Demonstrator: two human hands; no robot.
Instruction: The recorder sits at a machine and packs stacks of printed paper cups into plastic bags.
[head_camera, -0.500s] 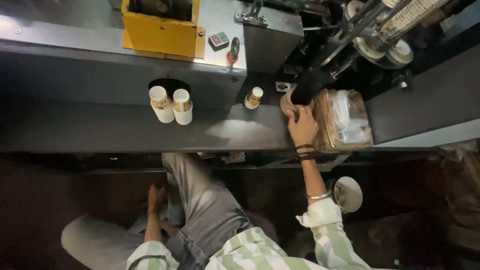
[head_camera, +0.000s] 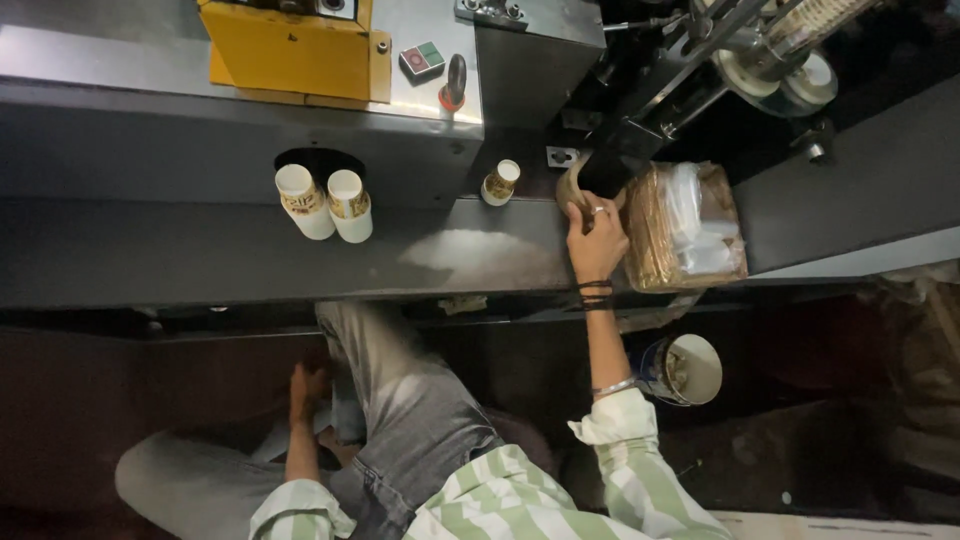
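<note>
Grey metal machine bench; yellow housing; dark, dim floor

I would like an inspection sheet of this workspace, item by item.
Surface: dark grey machine ledge, with a pale worn patch.
Job's things: brown stack of flat pieces under the right hand; wrapped bundle beside it.
Clutter: two paper cups lying at a round opening; a third cup apart.
Hands: right hand on the stack, fingers curled over it; left hand low, by the knee, holding nothing visible.
Cables: nothing seen.
Surroundings: yellow housing, two-button switch, metal can on the floor.
</note>
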